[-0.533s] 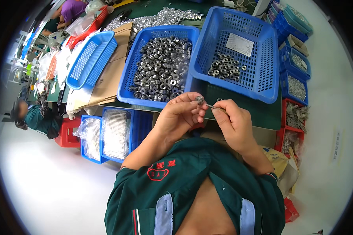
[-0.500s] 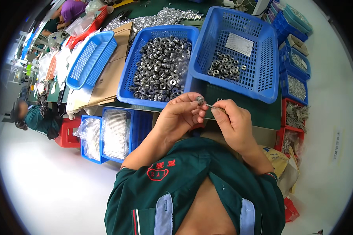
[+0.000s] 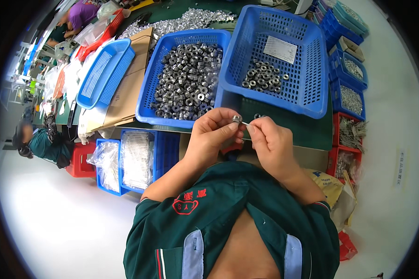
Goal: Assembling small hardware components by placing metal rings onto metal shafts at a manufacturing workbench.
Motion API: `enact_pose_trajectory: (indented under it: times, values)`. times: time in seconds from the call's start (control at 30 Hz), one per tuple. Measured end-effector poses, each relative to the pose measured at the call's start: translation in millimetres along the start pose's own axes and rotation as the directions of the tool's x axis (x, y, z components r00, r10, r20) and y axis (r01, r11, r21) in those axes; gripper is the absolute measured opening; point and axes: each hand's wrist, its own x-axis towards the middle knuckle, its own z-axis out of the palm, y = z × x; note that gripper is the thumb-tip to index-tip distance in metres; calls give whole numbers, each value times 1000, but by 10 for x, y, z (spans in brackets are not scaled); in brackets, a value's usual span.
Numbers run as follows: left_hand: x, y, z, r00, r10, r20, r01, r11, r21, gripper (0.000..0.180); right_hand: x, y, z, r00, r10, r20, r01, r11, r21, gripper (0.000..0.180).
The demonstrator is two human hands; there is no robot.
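Note:
Between the thumb and fingers of my left hand (image 3: 215, 132) is a small metal ring (image 3: 237, 119), held just off the table's front edge. My right hand (image 3: 273, 143) pinches a thin metal rod-like tool (image 3: 245, 123), whose tip reaches the ring; its handle is hidden in my fingers. Beyond my left hand stands a blue basket (image 3: 142, 104) heaped with metal rings (image 3: 187, 76). A second blue basket (image 3: 307, 88), beyond my right hand, holds a smaller group of rings (image 3: 263, 76) and a paper slip (image 3: 280, 49). A few loose rings (image 3: 259, 116) lie on the green table near my right fingers.
Shiny metal parts (image 3: 186, 21) spread across the table's far side. An empty light-blue basket (image 3: 104, 74) rests on cardboard (image 3: 130, 79) at left. Blue bins (image 3: 156, 162) stand below; stacked bins (image 3: 349, 69) line the right. A co-worker (image 3: 49, 142) sits at far left.
The tool's tip now meets the ring, where half a second ago it pointed beside it. Both hands have shifted slightly, and the whole view has moved a little.

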Motion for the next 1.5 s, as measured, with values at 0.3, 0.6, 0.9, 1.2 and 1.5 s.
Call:
enact_pose_trajectory:
  times: [0.3,0.6,0.9,1.2,1.5]
  values:
    - [45,96,90,991,111,76,-132,896,423,18,-45,171,-163,501,387,774,-780,-186,598,31]
    - [1077,455,234,909,170,381,-415,277,867,19,-335,231,-146,697,583,417,-704,449,550,20]
    - [2056,-57,222,875,-398,275,-443,-430,786,22,-514,219,-194,654,638,406,-751,485,447,19]
    - [1839,618,89,903,204,379,-331,-235,914,19,-546,259,-156,647,624,438,-756,452,473,18]
    - [1774,1199,-836,989,-54,141,-149,-510,847,25,-518,341,-67,657,592,466,-750,450,485,18]
